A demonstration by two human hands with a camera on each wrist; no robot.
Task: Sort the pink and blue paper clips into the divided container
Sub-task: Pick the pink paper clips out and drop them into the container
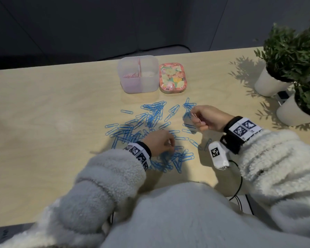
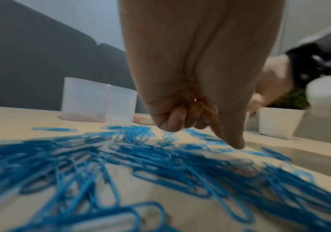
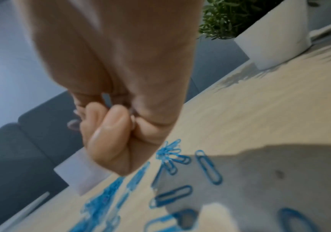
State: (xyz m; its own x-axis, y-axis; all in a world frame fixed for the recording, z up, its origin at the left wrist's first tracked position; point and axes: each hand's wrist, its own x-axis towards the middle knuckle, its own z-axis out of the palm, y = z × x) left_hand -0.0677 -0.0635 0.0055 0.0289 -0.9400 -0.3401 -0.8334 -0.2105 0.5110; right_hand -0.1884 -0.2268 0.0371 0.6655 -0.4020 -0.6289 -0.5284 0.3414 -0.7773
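Note:
Blue paper clips (image 1: 150, 120) lie scattered over the table's middle. Behind them stands the translucent divided container (image 1: 150, 83), with pink clips (image 1: 131, 75) in its left compartment. My right hand (image 1: 195, 119) hovers over the right side of the scatter and pinches a few pink clips (image 1: 198, 120); a pale clip end (image 3: 73, 124) sticks out beside the curled fingers (image 3: 108, 133). My left hand (image 1: 168, 144) is low over the near blue clips. Its index fingertip (image 2: 238, 144) touches the table, the other fingers (image 2: 180, 119) are curled, and something small glints inside the curl. A pale pink clip (image 2: 244, 166) lies among the blue ones.
A floral tin (image 1: 173, 77) sits right of the container. Two potted plants in white pots (image 1: 268, 83) (image 1: 293, 111) stand at the right edge. The table's far edge runs just behind the container. A cable (image 1: 240, 185) hangs off the near edge.

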